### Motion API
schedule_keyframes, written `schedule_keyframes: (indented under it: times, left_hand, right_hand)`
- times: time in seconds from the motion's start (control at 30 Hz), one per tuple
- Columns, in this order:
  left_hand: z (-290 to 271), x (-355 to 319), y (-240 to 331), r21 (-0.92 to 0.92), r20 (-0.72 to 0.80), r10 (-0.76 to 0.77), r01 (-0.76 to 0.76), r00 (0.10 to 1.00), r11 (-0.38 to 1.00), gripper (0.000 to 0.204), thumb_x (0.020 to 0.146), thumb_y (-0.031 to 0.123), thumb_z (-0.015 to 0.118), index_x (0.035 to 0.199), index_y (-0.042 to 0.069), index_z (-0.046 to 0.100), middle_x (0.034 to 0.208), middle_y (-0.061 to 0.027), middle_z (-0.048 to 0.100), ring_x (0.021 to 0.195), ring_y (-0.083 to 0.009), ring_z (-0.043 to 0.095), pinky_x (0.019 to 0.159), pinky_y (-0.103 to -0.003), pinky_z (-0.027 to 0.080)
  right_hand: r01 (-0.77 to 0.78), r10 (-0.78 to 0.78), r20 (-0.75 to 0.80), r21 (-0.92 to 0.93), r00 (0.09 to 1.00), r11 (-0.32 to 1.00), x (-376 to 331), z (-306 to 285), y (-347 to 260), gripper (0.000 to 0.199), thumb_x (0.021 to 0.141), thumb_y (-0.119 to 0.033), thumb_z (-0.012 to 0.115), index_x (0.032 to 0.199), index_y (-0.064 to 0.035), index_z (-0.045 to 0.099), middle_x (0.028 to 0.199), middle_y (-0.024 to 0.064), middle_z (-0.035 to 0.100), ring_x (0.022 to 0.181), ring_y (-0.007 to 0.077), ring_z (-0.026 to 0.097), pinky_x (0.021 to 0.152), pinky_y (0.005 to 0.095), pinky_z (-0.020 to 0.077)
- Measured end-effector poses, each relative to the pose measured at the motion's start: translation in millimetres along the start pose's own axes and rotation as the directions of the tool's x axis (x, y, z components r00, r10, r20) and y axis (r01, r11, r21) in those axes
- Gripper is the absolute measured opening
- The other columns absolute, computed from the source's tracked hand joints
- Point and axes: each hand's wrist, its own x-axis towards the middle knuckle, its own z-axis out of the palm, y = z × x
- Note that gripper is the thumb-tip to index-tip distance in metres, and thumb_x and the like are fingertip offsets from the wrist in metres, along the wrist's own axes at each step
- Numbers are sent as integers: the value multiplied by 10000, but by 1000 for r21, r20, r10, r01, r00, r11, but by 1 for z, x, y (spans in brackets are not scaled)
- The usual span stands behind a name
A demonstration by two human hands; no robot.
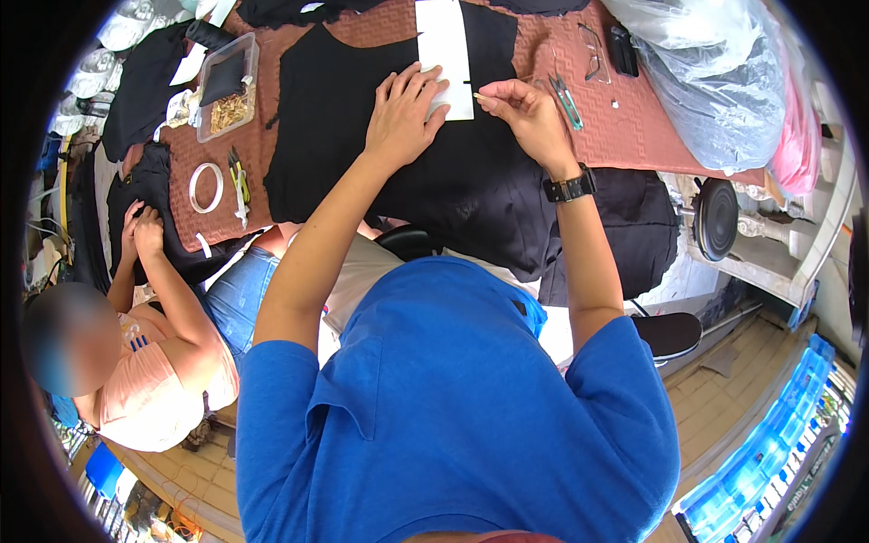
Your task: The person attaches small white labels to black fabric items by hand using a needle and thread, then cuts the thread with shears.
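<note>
At the top middle of the frame, the left hand (pixel 403 118) lies flat with its grip wide, fingers apart, touching the white strip (pixel 445 41) and the black cloth (pixel 330 100) on the desk (pixel 674 149). Just right of it, the right hand (pixel 529 118) has a tight grip — it pinches a small pale thing (pixel 479 97) by the strip's edge. Its fingers hide most of that thing, so I cannot tell what it is — and the frame's top cuts off the strip.

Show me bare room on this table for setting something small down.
On the brown cloth, one mostly bare patch lies between the snips and the clear plastic bag; a smaller one, between the plastic box and white ring. The middle is crowded: black fabric, white strip, left hand and right hand.
</note>
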Motion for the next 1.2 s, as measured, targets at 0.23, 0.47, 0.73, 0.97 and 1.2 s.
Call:
schedule_keyframes:
  times: [0.23, 0.47, 0.73, 0.97, 1.2]
  left_hand:
    - [0, 0, 0, 10, 3, 1, -1, 1000, 1000, 374, 992, 348, 559, 1281, 113, 601, 1447, -17, 510, 1421, -244, 375, 1164, -505, 276]
    - [2, -1, -2, 7, 6, 15, -15, 1000, 1000, 356, 1001, 332, 552, 1315, 171, 593, 1455, -19, 495, 1419, -259, 374, 1161, -518, 273]
    - [0, -1, 0, 64, -5, 62, -62, 998, 996, 344, 1009, 282, 544, 1341, 202, 581, 1448, -33, 496, 1414, -281, 375, 1157, -542, 288]
    - [0, 3, -3, -40, 9, 119, -119, 993, 992, 360, 985, 222, 567, 1339, 152, 577, 1435, -44, 519, 1374, -276, 427, 1151, -492, 332]
    - [-2, 4, -1, -11, 32, 119, -119, 992, 993, 431, 990, 225, 546, 1418, 184, 527, 1438, -38, 520, 1363, -281, 434, 1153, -491, 320]
  right_hand:
    - [-7, 7, 7, 32, 1000, 999, 4, 1, 4, 146, 947, -31, 675, 1076, 33, 696, 999, 62, 731, 926, 99, 673, 836, 248, 550]
    - [183, -262, -72, -542, 962, 821, 30, 12, 9, 120, 890, -31, 666, 986, -3, 732, 930, 142, 741, 851, 236, 716, 771, 329, 547]
    - [253, -359, -67, -590, 931, 767, 38, 20, 22, 87, 873, 1, 645, 923, -16, 714, 902, 154, 661, 844, 306, 669, 757, 388, 535]
    - [179, -324, -145, -595, 935, 784, 46, 17, 25, 145, 819, -28, 731, 952, 16, 694, 899, 153, 660, 791, 258, 669, 731, 357, 550]
    - [131, -285, -178, -586, 942, 800, 50, 15, 30, 195, 778, -41, 778, 940, 27, 693, 901, 154, 682, 770, 242, 677, 716, 347, 562]
